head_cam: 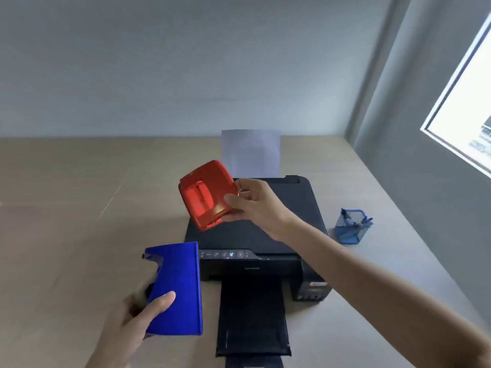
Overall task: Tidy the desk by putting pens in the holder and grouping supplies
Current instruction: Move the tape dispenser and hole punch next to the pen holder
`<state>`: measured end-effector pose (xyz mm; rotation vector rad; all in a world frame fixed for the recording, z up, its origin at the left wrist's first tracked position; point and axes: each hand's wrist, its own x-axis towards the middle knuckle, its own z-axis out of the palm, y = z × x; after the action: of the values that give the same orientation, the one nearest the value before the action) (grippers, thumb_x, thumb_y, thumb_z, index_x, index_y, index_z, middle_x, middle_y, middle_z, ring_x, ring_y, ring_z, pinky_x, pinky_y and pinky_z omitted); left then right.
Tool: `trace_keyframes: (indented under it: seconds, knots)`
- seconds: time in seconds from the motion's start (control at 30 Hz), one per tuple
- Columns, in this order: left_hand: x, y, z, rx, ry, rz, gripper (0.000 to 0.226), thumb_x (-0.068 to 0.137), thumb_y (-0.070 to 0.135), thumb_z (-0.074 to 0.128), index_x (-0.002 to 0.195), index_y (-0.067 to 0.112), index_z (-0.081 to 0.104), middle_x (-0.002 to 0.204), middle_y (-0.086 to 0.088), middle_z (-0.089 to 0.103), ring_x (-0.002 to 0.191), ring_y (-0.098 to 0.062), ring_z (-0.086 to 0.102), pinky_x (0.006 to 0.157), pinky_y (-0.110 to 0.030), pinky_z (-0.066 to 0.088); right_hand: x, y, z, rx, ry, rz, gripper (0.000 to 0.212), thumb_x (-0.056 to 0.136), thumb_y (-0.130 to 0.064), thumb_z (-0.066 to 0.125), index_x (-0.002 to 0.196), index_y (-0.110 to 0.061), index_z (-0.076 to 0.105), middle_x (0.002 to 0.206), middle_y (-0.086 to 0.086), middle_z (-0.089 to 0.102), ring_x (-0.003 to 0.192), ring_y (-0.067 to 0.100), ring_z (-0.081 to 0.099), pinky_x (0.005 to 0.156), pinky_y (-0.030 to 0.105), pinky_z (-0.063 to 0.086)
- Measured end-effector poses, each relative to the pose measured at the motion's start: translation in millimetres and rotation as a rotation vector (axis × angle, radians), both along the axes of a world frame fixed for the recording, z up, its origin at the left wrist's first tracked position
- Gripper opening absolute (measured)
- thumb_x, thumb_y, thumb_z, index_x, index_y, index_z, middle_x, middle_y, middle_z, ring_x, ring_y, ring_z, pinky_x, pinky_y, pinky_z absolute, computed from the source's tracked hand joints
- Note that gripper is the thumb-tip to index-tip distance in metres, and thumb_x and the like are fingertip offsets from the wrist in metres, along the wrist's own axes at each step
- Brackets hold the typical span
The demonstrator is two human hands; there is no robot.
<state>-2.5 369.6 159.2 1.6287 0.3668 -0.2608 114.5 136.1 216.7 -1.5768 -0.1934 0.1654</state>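
Pale wooden desk (66,181) meets grey wall (159,62); bright window (467,102) right.

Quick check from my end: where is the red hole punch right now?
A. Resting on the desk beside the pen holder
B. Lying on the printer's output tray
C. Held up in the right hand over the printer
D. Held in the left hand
C: the right hand grips the red hole punch in the air above the black printer, while the left hand holds a blue hole punch.
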Motion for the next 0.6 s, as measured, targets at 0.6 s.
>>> trace_keyframes:
  seconds: [0.6]
  knots:
    - [19,-389,-91,0.244,0.157,-0.532,0.034,0.057,0.042,0.076,0.081,0.019,0.066,0.084,-0.004,0.075,0.082,-0.022,0.070,0.069,-0.038,0.059,-128,-402,-110,-0.003,0.312,-0.621,0.011,0.089,0.000,0.055,0.089,0.011,0.055,0.077,0.023,0.065,0.062,0.029,0.070,0.059,0.027,0.062]
